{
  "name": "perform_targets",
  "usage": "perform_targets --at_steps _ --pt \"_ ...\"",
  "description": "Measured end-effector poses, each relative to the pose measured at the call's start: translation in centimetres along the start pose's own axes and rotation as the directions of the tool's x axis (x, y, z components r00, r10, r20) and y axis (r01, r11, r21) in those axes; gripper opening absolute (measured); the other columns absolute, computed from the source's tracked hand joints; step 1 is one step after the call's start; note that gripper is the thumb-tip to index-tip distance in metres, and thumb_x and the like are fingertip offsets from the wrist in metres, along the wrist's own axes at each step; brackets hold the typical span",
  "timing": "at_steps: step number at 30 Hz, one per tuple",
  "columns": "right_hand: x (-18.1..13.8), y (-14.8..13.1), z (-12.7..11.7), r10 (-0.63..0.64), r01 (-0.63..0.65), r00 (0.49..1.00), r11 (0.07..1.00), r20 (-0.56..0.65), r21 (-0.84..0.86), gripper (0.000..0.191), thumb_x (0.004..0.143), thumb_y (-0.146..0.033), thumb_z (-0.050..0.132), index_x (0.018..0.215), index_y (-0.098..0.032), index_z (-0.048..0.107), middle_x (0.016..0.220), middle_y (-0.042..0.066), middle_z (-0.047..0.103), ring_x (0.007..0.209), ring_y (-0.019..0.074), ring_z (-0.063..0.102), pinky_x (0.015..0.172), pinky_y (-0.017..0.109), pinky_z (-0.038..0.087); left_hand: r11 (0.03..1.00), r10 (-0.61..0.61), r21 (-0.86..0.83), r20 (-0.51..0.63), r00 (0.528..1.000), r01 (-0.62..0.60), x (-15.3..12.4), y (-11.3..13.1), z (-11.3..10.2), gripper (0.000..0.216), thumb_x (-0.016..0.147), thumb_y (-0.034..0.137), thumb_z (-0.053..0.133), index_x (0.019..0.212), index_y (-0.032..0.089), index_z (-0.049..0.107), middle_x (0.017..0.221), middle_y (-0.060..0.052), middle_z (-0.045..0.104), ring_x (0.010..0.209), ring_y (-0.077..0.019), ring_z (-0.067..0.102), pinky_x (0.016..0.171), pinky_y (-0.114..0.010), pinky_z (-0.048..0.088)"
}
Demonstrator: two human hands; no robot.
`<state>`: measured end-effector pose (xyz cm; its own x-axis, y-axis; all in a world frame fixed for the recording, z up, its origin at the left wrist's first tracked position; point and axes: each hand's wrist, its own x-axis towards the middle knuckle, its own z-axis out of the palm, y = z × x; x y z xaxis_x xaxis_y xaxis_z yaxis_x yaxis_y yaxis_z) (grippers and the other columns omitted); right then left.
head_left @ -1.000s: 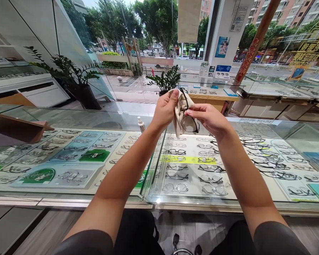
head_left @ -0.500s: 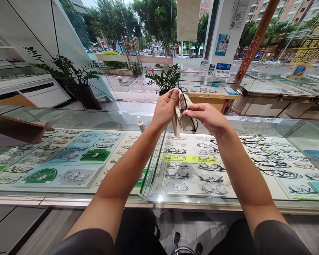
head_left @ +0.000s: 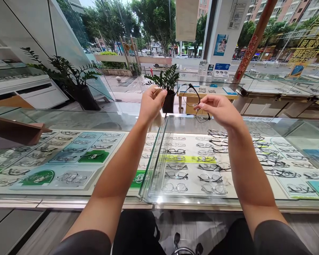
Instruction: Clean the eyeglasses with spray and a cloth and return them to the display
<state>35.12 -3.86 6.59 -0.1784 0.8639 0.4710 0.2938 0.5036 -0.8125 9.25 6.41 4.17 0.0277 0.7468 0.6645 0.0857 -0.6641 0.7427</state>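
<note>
The right hand (head_left: 220, 109) has its grip clamped near the bridge of dark-rimmed glasses (head_left: 196, 106), above the far side of the glass tabletop (head_left: 180, 124). Their long axis stands steep, upper end leaning left, temples pointing left. Farther left, the left hand (head_left: 151, 103) grips a pale, hanging cloth (head_left: 157, 120).

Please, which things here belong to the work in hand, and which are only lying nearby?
In use:
black-framed eyeglasses, in the right hand
pale cloth, in the left hand

Only nearby:
displayed eyeglasses inside the glass showcase
potted plant beyond the showcase
blue poster
</note>
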Motion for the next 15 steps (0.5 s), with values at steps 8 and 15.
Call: perform_targets --at_steps 8,15 --pt "-0.4 -1.2 1.1 -0.090 0.050 0.993 0.911 -0.079 -0.410 0.014 0.097 -0.030 0.066 0.085 -0.022 0.070 0.094 0.007 0.079 0.093 0.0260 0.069 0.090 0.041 0.050 0.789 0.415 0.327 0.340 0.844 -0.520 -1.9 2.5 0.5 0.065 0.084 0.062 0.083 0.136 0.028 0.064 0.129 -0.010 0.072 0.106 -0.0243 0.070 0.084 -0.036 0.058" --pt "-0.8 -1.6 1.1 -0.143 0.047 0.983 0.801 -0.115 -0.597 0.011 0.101 -0.026 0.062 0.092 -0.025 0.070 0.101 0.007 0.080 0.098 0.0297 0.070 0.093 0.044 0.048 0.692 0.411 0.492 0.332 0.849 -0.527 -2.4 2.4 1.2 0.077 0.083 0.076 0.081 0.138 0.024 0.064 0.132 -0.013 0.072 0.111 -0.0295 0.072 0.090 -0.040 0.060"
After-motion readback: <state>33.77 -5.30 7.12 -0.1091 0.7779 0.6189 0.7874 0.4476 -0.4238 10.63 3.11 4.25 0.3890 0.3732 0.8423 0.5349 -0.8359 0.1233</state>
